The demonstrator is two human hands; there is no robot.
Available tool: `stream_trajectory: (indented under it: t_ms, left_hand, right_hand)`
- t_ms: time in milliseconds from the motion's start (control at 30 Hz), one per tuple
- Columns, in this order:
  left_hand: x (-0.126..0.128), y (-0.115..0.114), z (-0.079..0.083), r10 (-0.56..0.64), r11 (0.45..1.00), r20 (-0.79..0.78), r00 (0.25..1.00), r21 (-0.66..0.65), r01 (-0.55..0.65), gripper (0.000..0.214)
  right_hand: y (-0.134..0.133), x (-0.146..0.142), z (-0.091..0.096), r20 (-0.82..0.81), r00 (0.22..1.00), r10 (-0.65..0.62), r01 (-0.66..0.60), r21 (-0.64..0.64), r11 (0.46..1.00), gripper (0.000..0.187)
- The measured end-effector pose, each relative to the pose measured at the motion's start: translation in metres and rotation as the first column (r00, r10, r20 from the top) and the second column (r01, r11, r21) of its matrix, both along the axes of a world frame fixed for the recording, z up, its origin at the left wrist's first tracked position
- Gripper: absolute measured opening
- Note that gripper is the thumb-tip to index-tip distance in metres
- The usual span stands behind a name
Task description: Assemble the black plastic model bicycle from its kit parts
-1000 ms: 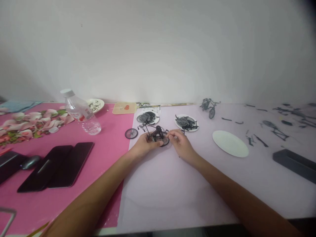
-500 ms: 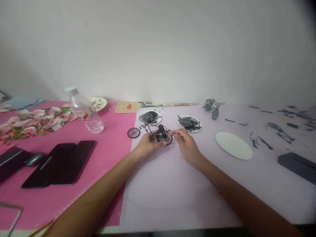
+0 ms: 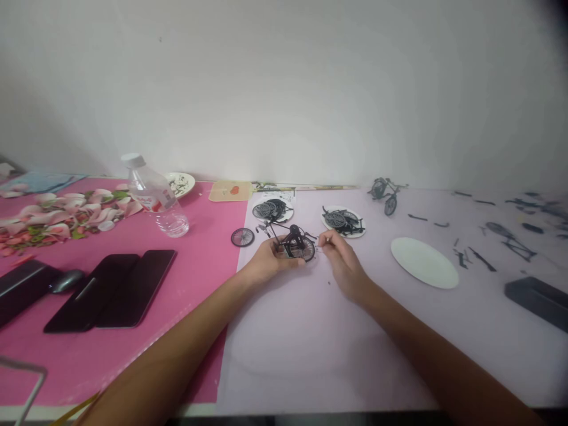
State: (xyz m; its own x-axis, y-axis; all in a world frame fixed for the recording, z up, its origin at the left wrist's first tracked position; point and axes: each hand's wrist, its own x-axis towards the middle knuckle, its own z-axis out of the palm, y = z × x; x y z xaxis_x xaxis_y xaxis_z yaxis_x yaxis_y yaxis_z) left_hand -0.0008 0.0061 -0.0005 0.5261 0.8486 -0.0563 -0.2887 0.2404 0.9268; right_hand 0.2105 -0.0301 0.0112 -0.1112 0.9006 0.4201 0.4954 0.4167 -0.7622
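Observation:
A black model bicycle (image 3: 294, 238), with one wheel fitted at its right end, is gripped in my left hand (image 3: 270, 260) just above the table. My right hand (image 3: 341, 255) is closed in a pinch slightly right of that wheel. Whatever sits between its fingertips is too small to make out. A loose spoked wheel (image 3: 242, 237) lies left of the bicycle. Behind it stand two white plates, a left plate (image 3: 288, 218) and a right plate (image 3: 355, 233), each heaped with black bicycle parts.
A green-grey model bicycle (image 3: 384, 194) stands near the wall. To the right are an oval white plate (image 3: 424, 263), scattered black parts (image 3: 481, 258) and a dark box (image 3: 536, 300). On the left are a bottle (image 3: 155, 198), phones (image 3: 135, 290) and petals (image 3: 66, 213).
My right hand has drawn back a little to the right, away from the wheel. My left hand still holds the bicycle. The whole view has shifted slightly.

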Motion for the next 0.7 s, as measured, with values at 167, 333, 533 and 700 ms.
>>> stream_trajectory:
  t_ms: [167,333,533,700]
  left_hand:
    - [-0.002,0.0,-0.004,0.007,1.0,0.006,1.0,0.001,-0.007,0.067]
    - [-0.002,0.0,-0.006,-0.015,0.999,-0.026,1.0,0.05,0.017,0.069]
    - [-0.001,-0.003,0.0,-0.017,0.995,-0.063,0.998,0.093,0.023,0.065]
    - [-0.001,-0.004,0.002,-0.021,0.991,-0.113,0.993,0.13,0.036,0.057]
  right_hand:
    - [-0.003,-0.005,0.007,0.264,0.957,0.123,-0.157,0.112,0.981,0.007]
    - [0.0,-0.008,0.0,0.335,0.932,0.136,-0.196,0.151,0.969,0.005]
    - [0.003,-0.008,-0.005,0.398,0.906,0.147,-0.23,0.171,0.958,0.007]
    - [0.003,-0.007,-0.002,0.429,0.896,0.119,-0.228,0.214,0.95,0.013]
